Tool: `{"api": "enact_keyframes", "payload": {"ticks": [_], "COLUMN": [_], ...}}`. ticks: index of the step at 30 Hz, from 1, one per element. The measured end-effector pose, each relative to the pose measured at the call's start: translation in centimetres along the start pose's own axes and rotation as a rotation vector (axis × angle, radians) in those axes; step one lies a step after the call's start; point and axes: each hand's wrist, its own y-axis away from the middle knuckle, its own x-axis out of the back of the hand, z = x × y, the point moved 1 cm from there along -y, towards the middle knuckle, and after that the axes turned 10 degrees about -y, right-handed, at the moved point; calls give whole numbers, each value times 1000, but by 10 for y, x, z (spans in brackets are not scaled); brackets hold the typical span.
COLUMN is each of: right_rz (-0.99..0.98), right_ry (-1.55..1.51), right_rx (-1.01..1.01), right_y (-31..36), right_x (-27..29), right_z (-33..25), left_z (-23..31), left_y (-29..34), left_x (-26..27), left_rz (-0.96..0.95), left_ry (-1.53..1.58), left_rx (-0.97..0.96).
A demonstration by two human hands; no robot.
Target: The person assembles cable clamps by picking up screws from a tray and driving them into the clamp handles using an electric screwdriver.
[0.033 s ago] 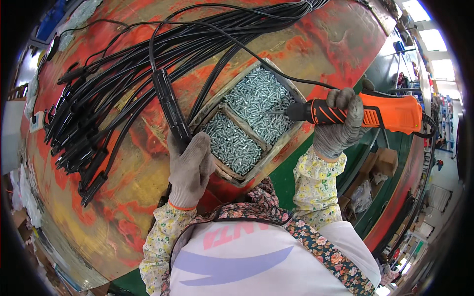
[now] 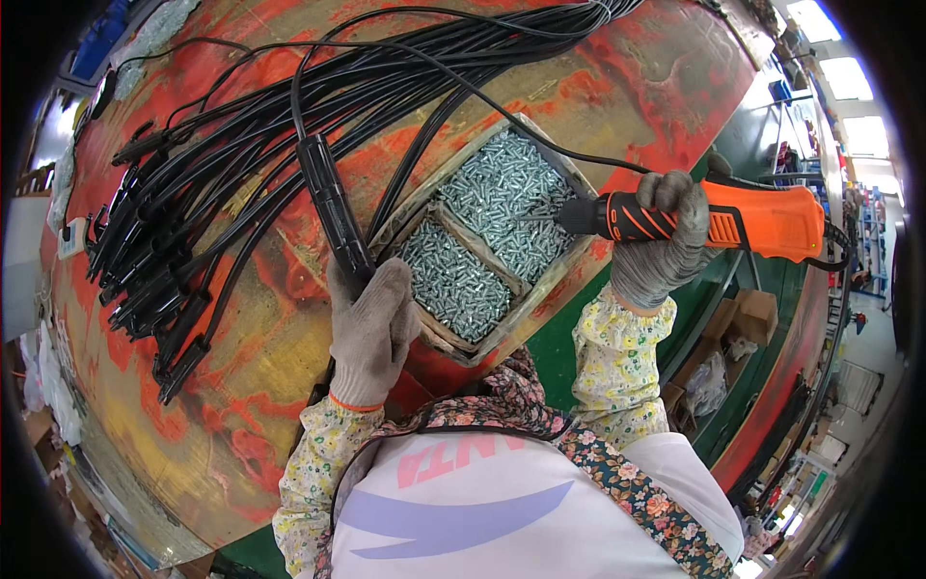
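My left hand (image 2: 371, 328), in a grey work glove, is closed around the lower end of a black plastic cable connector housing (image 2: 334, 207). A black cable runs from its upper end. Gloved too, my right hand (image 2: 667, 236) grips an orange and black electric screwdriver (image 2: 748, 220) lying level, its tip pointing left. That tip is over the far compartment of a wooden box (image 2: 574, 253), among small silver screws (image 2: 502, 188). Whether a screw sits on the tip cannot be made out. A divider separates off the nearer compartment, also full of screws (image 2: 453, 280).
A large bundle of black cables (image 2: 405, 72) with connector ends (image 2: 135, 256) covers the far left of the worn red and tan table (image 2: 227, 473). The screwdriver's cord (image 2: 588, 154) crosses above the box. Cardboard boxes (image 2: 754, 314) stand low at the right.
The screwdriver and my right hand have shifted very slightly; the tip stays over the screws. My left hand and the connector housing look unmoved.
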Motion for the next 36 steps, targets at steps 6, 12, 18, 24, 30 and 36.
{"api": "enact_keyframes", "payload": {"ticks": [6,12,18,24,30,36], "right_rz": [43,-33,90,83,-1,14], "right_ry": [31,-9,-272,-487,-521,-517], "right_rx": [44,34,-121,-374,-425,-432], "right_y": [2,-7,-16,-2,18,29], "right_x": [-13,-2,-9,-47,-83,-88], "right_z": [6,-5,-5,11,28,42], "left_z": [0,-2,3,-6,-4,-1], "left_y": [0,-2,0,-8,-6,-7], "left_x": [2,7,4,11,17,23], "left_rz": [-27,-49,36,-64,-91,-114], "left_ry": [0,82,5,29,96,51], "left_rx": [6,58,20,37,39,45]}}
